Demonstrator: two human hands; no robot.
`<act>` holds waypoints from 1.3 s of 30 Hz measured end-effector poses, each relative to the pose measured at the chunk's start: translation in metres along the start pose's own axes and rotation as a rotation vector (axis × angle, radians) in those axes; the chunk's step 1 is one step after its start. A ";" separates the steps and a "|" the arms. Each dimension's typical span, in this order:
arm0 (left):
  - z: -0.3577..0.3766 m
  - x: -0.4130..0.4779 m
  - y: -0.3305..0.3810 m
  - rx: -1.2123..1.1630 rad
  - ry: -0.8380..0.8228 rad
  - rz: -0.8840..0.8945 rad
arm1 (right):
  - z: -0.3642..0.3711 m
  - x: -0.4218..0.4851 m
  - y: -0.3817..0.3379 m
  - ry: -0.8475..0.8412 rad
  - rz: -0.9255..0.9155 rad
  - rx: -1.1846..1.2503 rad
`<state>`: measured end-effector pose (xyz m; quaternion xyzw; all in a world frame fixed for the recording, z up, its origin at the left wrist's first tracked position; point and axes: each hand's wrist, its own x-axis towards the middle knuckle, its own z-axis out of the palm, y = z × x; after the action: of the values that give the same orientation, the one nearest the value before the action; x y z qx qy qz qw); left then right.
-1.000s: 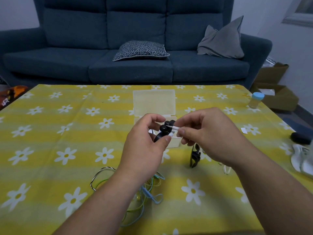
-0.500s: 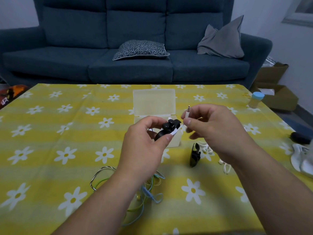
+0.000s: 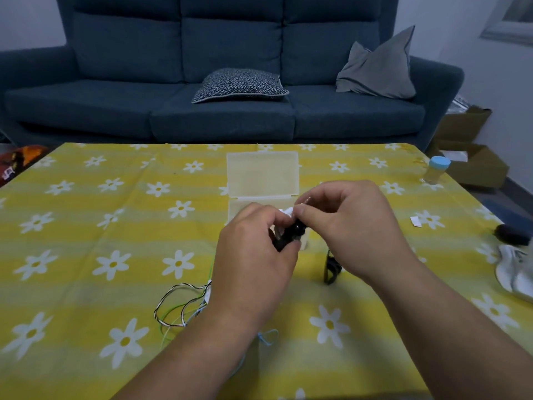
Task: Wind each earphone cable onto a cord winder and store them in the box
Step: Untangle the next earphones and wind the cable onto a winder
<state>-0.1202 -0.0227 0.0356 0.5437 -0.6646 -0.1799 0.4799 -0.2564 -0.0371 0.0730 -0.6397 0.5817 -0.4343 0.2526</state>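
My left hand point(image 3: 253, 255) grips a black cord winder point(image 3: 290, 236) above the table, just in front of the open translucent box point(image 3: 262, 174). My right hand point(image 3: 349, 223) pinches the white earphone cable point(image 3: 288, 211) at the winder's top, its metal plug tip poking out by my fingers. A second black cord winder point(image 3: 331, 269) lies on the cloth under my right wrist. A tangle of striped, green and blue earphone cables point(image 3: 184, 307) lies beneath my left forearm. Most of the white cable is hidden by my hands.
The table wears a yellow cloth with white daisies point(image 3: 115, 264). A small jar with a blue lid point(image 3: 436, 170) stands at the far right edge. A dark object point(image 3: 512, 234) and a white object point(image 3: 516, 275) lie at the right. A blue sofa point(image 3: 230, 82) stands behind the table.
My right hand has come down and left from its raised position, bringing the white cable's plug end onto the winder. My left hand tilted the winder; both hands now sit closer together.
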 end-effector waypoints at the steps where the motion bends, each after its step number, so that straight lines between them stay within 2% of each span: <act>1: 0.001 0.000 -0.001 -0.013 0.032 -0.012 | 0.003 -0.001 -0.002 -0.008 -0.004 0.049; 7: 0.001 0.000 0.003 -0.164 0.176 -0.114 | 0.017 -0.007 -0.004 0.029 0.049 0.320; 13: 0.001 0.001 -0.001 -0.364 0.155 -0.174 | 0.018 -0.009 -0.007 0.041 0.132 0.515; 16: -0.001 0.002 0.002 -0.515 0.126 -0.261 | 0.016 -0.008 -0.007 0.043 0.090 0.459; 20: -0.004 0.007 0.007 -0.885 0.102 -0.454 | 0.014 -0.006 -0.006 0.031 0.040 0.330; 24: -0.005 0.010 0.005 -0.947 0.083 -0.555 | 0.016 -0.006 -0.003 -0.017 0.021 0.296; 29: -0.007 0.012 0.001 -1.057 0.010 -0.620 | 0.015 -0.007 0.001 -0.069 0.122 0.469; 39: -0.007 0.014 -0.007 -0.996 -0.012 -0.539 | 0.016 -0.004 0.004 -0.142 0.356 0.693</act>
<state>-0.1100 -0.0353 0.0397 0.4012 -0.3398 -0.5911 0.6117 -0.2448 -0.0369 0.0607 -0.4341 0.4837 -0.5090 0.5644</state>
